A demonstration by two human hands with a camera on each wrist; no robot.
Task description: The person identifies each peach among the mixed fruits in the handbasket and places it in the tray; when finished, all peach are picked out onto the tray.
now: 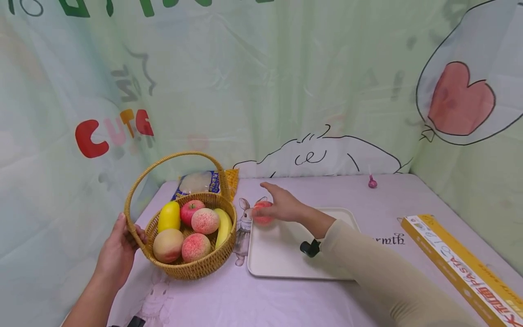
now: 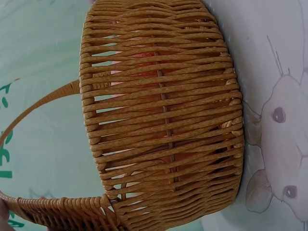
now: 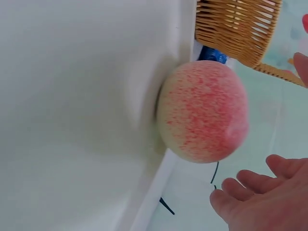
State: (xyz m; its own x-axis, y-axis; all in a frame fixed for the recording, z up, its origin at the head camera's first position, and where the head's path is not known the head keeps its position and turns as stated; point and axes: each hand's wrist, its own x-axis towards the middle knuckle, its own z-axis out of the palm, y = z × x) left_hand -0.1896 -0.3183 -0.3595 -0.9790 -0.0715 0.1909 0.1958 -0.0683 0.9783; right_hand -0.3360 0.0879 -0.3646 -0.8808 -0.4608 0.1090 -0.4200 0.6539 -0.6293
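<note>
My left hand (image 1: 116,254) grips the handle of a woven basket (image 1: 196,271) at its left base. Inside the basket lie a yellow mango-like fruit (image 1: 169,216), a red apple (image 1: 191,211), a banana (image 1: 223,227) and several peaches (image 1: 196,247). To the right, my right hand (image 1: 288,204) hovers over the far left corner of a white tray (image 1: 282,261). Its fingers are spread, around a pink peach (image 3: 204,113) resting in that corner. In the right wrist view, a gap shows between the visible fingers and the peach.
Behind the basket lies a blue and yellow plastic food packet (image 1: 200,182). A long yellow pasta box (image 1: 461,268) lies along the right side of the table. A small pink object (image 1: 372,182) sits near the back edge. Printed curtains (image 1: 261,91) surround the table.
</note>
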